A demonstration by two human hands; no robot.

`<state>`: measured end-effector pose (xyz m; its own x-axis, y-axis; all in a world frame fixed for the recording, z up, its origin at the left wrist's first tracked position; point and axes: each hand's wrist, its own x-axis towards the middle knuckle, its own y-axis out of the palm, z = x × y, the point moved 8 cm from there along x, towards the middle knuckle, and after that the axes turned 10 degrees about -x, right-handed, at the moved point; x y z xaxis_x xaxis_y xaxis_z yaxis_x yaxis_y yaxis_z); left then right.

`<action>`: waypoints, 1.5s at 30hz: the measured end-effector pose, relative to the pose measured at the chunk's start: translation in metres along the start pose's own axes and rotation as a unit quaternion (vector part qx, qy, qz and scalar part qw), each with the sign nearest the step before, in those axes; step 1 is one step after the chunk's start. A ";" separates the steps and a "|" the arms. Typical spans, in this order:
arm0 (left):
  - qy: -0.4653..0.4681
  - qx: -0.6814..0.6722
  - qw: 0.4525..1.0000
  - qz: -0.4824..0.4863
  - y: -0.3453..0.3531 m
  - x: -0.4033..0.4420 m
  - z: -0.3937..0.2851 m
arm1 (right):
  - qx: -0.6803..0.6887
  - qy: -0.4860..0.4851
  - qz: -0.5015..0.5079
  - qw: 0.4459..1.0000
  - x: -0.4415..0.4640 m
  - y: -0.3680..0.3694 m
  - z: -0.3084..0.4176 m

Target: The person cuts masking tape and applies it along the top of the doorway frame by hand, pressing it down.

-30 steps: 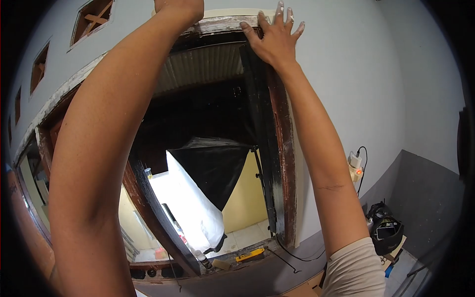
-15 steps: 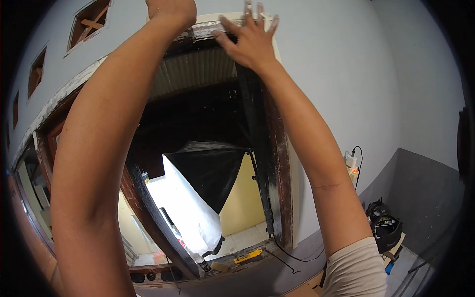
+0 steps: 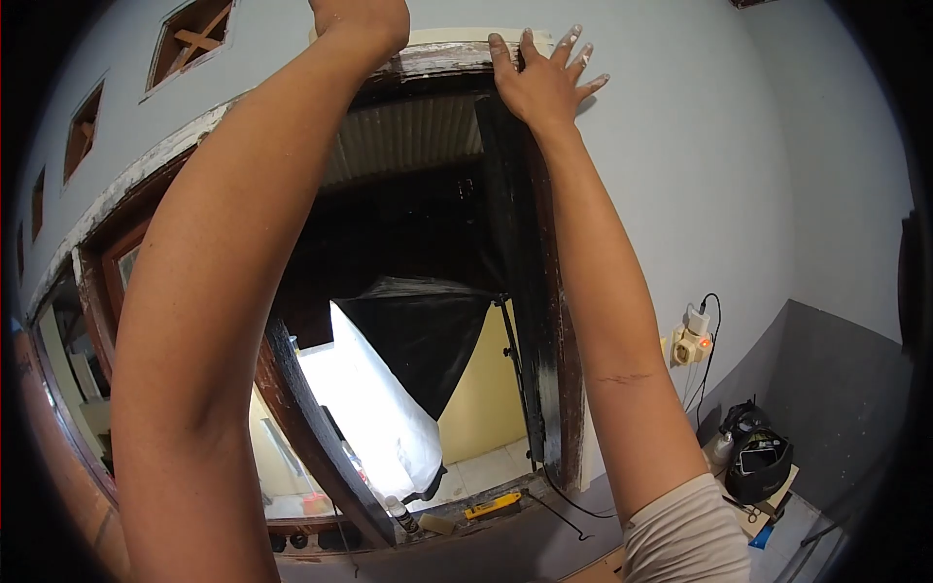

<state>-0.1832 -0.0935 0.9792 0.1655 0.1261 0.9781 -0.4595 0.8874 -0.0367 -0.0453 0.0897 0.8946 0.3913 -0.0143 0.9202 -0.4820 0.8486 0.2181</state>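
Both my arms reach up to the top of a worn window frame (image 3: 442,60) with flaking white paint. A cream-coloured strip (image 3: 457,36) runs along the wall just above its top edge. My right hand (image 3: 546,85) lies at the upper right corner, fingers spread over the end of the strip and the wall, with white smears on the fingertips. My left hand (image 3: 364,17) is at the strip's left part, cut off by the top of the picture. Its fingers are hidden, so I cannot tell what they grip.
Through the opening shows a lit softbox (image 3: 408,340) on a stand. On the sill lie a yellow utility knife (image 3: 494,504), a small bottle (image 3: 399,512) and a thin hooked rod (image 3: 559,515). A socket (image 3: 691,345) with a plug and a black bag (image 3: 760,466) are at right.
My right hand has moved rightward along the frame top to the corner, with its fingers fanned out. The view has shifted slightly, and my left hand stays at the top edge.
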 end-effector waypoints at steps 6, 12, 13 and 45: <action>-0.008 -0.021 1.000 -0.009 0.004 0.003 0.004 | 0.005 0.015 0.053 0.998 0.001 -0.005 -0.026; 0.000 -0.023 1.000 0.016 0.001 -0.001 0.003 | -0.009 0.018 0.068 0.998 0.004 0.004 -0.038; 0.005 -0.034 0.999 -0.001 -0.001 -0.003 0.003 | -0.008 0.018 0.068 0.997 0.004 0.005 -0.038; -0.056 -0.055 0.995 0.061 -0.010 0.003 0.018 | -0.050 0.001 0.069 0.996 0.011 0.002 -0.041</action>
<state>-0.1940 -0.1105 0.9866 0.0139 0.1914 0.9814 -0.3713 0.9123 -0.1726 -0.0097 0.1129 0.8915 0.3278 0.1079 0.9386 -0.4516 0.8905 0.0554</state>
